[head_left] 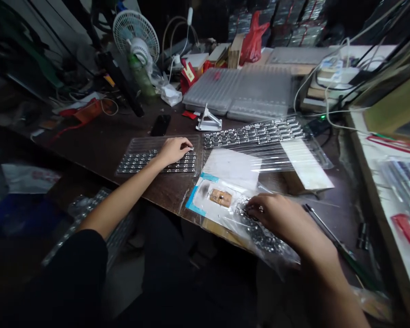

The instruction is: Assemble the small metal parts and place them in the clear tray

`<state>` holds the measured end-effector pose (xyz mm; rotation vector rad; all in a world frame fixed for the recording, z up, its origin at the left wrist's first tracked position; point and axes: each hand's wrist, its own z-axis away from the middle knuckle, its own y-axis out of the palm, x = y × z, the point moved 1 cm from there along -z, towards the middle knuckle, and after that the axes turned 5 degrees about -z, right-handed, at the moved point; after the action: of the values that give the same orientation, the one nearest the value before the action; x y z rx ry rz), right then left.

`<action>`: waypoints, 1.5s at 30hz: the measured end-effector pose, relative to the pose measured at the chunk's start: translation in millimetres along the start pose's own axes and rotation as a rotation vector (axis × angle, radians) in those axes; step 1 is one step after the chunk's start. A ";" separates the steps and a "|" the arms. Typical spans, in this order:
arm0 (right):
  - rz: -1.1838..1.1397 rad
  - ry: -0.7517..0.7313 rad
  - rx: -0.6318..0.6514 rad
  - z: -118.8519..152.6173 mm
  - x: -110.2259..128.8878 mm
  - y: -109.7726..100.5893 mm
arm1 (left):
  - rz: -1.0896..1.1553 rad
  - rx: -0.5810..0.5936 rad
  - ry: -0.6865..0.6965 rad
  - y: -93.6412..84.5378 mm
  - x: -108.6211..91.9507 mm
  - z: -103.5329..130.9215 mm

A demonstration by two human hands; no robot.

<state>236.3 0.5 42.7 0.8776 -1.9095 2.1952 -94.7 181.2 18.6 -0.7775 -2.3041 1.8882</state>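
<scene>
My left hand [173, 150] is over the right side of a clear plastic tray [140, 144] filled with rows of shiny metal parts [136, 160]. Its thumb and index finger pinch a small metal part at the upper right of the rows. My right hand [276, 213] is curled, fingertips down in a pile of small shiny pieces [244, 208] on a clear plastic bag [269, 246]; what its fingers hold is hidden. Between the hands, a small wooden block [221, 197] with a metal piece on it sits on a white board edged with blue tape [192, 200].
A second clear tray [276, 159] holds more metal parts, with a white strip [305, 164] across it. Behind are stacked clear trays [259, 89], a white stand [209, 120], a phone [161, 125] and a fan [136, 36]. A long tool [323, 223] lies right of my right hand.
</scene>
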 end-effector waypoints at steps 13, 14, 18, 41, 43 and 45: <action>0.193 0.019 0.223 -6.7 14.0 4.0 | -0.286 0.181 0.012 -29.8 -25.8 -19.0; 0.196 0.013 0.214 -6.1 13.7 4.9 | -0.250 0.162 0.038 -27.4 -36.0 -23.8; 0.181 0.014 0.193 -4.3 12.8 4.3 | -0.028 0.103 0.218 -0.5 -98.8 -51.8; -0.219 -0.172 0.029 -14.8 18.9 3.4 | 0.506 0.046 0.078 4.5 -134.8 90.2; -0.241 -0.179 0.007 -16.7 21.5 4.8 | 0.532 0.067 0.049 12.8 -129.6 105.0; -0.243 -0.169 -0.009 -19.0 22.4 7.4 | 0.536 0.079 0.056 20.3 -128.1 110.2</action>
<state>207.8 10.3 46.2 1.2573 -1.7671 2.0267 -15.7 31.1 6.1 -1.5367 -2.1137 2.0877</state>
